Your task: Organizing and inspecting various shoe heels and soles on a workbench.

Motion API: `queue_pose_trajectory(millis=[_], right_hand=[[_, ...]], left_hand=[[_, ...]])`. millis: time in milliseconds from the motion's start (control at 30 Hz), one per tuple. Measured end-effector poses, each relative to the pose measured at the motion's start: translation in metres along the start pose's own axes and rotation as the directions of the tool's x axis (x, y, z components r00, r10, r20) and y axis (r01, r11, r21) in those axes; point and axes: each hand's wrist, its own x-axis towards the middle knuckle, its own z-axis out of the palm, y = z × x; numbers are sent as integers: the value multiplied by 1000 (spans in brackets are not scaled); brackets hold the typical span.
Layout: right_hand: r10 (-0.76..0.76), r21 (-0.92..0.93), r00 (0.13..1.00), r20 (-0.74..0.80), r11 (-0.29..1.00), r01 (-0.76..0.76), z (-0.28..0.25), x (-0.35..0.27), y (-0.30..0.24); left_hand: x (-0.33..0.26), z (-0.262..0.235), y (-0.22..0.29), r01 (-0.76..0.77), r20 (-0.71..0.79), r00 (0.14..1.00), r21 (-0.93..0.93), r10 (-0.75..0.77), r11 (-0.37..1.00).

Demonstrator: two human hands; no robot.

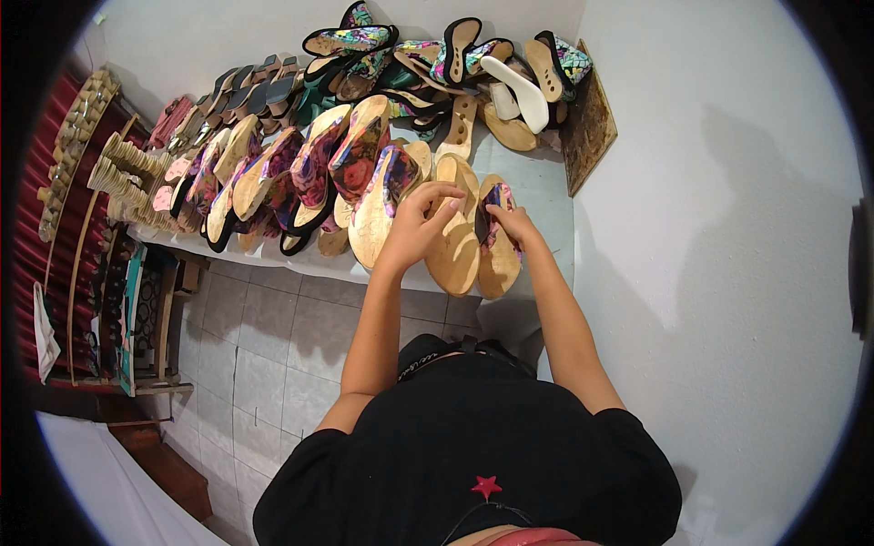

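Observation:
At the near right end of the table, my left hand (419, 229) is closed on the edge of a bare wooden shoe sole (455, 262). Its thumb and fingers lie over the sole's face, which tilts toward me. Just right of it my right hand (519, 227) grips a second wooden sole (496, 273), with floral purple fabric along its side. The fingers behind this one are hidden. Left of my left hand leans a wooden wedge sole (369, 232) with a floral-covered heel. A pale sole with holes (459, 130) lies beyond my hands.
Floral wedge soles (264, 173) stand in a row along the white-covered table (546, 196). Colourful sandals (364, 41), a white sole (521, 96) and a worn wooden board (592, 123) are at the back. A wall (728, 227) rises at right; a rack (137, 309) stands left.

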Motion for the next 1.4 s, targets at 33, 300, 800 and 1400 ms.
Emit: queue_pose_trajectory(millis=[33, 300, 800, 1400], right_hand=[[39, 32, 999, 13, 999, -40, -1, 1, -3], [-226, 432, 929, 293, 898, 82, -8, 16, 16], [-293, 310, 931, 216, 925, 219, -13, 10, 12], [-147, 151, 980, 137, 980, 126, -13, -7, -1]], left_hand=[[0, 0, 1, 10, -7, 1000, -53, -11, 999], [-6, -4, 9, -21, -80, 997, -223, 3, 975], [-23, 8, 8, -27, -160, 987, -247, -13, 969], [9, -34, 22, -83, -3, 996, -360, 88, 929]])
